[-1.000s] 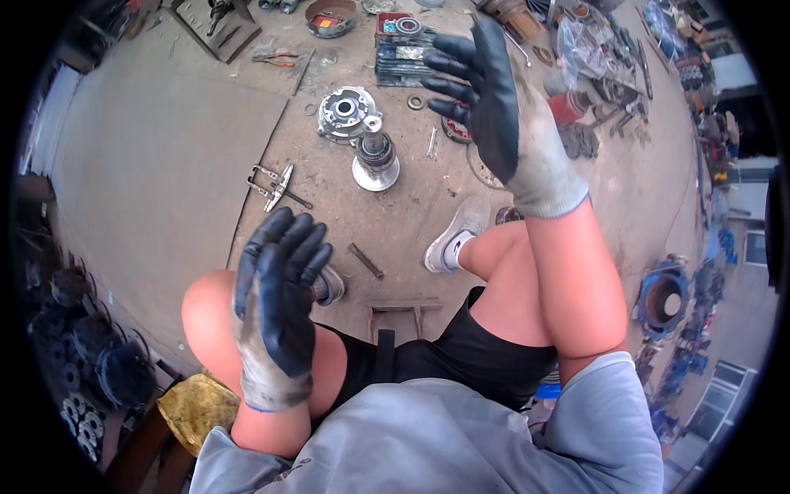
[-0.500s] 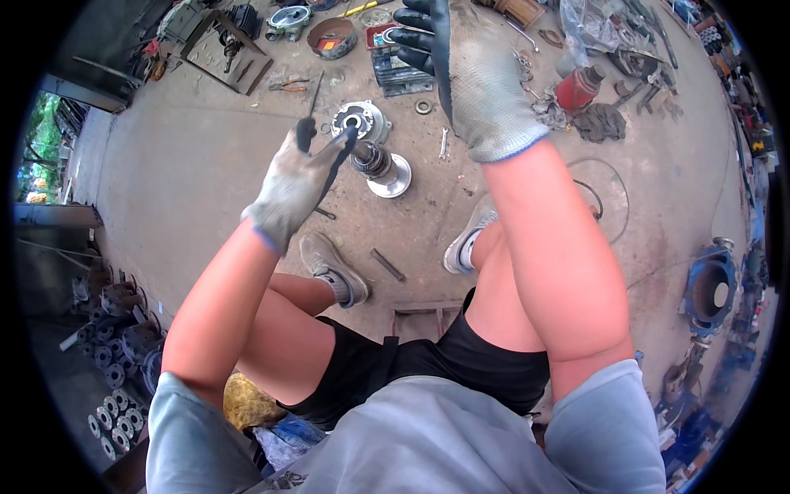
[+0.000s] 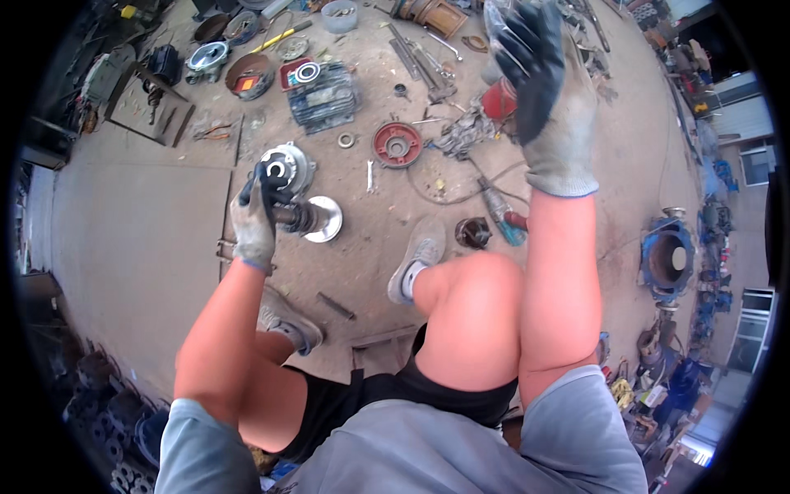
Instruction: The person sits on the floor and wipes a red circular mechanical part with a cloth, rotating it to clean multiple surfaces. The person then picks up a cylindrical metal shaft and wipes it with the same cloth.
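Note:
My left hand (image 3: 257, 214), in a grey glove with black-coated fingers, is closed around the upper end of a dark metal shaft (image 3: 306, 218). The shaft stands on a bright round flange (image 3: 330, 221) on the floor. Just beyond it lies a silver housing cover (image 3: 298, 165) with a round bore, partly hidden by my fingers. Out to the right, my right hand (image 3: 553, 103) is raised, gloved likewise, with its fingers stretched out and nothing held. It partly covers a red cylindrical thing (image 3: 497, 100) near a crumpled grey rag (image 3: 467, 132).
A red round flange (image 3: 397, 145), a wrench (image 3: 370, 176) and a bearing ring (image 3: 346, 140) lie ahead. Further off is a dark finned motor casing (image 3: 322, 97). An angle grinder (image 3: 500, 212) with a cable rests beyond my right knee. A blue pump casing (image 3: 667, 258) stands far right.
The view has turned right, bringing the grinder and red flange into sight. My right hand has swung right, toward the red cylindrical thing. My left hand stays at the shaft, its fingers now closed around it.

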The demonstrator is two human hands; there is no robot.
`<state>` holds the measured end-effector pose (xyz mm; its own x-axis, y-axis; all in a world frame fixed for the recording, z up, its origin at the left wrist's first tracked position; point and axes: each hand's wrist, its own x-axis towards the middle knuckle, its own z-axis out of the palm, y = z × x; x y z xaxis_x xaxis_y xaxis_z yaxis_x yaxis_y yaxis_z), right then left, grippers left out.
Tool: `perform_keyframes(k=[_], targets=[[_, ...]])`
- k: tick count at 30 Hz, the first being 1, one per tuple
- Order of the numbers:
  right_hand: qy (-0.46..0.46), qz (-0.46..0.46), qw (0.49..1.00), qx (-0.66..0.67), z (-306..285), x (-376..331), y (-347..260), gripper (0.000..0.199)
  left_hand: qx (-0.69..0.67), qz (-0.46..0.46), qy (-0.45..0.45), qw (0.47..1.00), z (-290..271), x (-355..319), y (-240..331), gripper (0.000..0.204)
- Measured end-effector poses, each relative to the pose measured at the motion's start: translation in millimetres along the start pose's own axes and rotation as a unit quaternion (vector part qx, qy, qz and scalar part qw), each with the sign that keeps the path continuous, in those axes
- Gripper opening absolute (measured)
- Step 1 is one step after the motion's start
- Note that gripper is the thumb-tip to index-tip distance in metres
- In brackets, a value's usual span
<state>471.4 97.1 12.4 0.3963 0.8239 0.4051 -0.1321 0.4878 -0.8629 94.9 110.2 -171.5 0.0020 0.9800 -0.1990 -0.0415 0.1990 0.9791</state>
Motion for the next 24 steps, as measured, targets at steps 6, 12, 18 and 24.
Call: perform_keyframes(k=[6,12,18,24], targets=[[-0.099,0.11,0.797,-0.585,-131,10,160,0.095,0.008,0.036,-0.059,0.998,-6,-2,15,0.051],[-0.204,0.254,0.572,-0.753,-273,-21,373,0.125,0.159,0.112,-0.041,0.98,-15,1,67,0.059],[-0.211,0.272,0.489,-0.801,-366,-40,486,0.109,0.249,0.042,-0.012,0.967,-22,-7,99,0.069],[-0.204,0.191,0.562,-0.779,-378,-37,501,0.065,0.326,-0.089,0.014,0.941,5,-1,89,0.056]])
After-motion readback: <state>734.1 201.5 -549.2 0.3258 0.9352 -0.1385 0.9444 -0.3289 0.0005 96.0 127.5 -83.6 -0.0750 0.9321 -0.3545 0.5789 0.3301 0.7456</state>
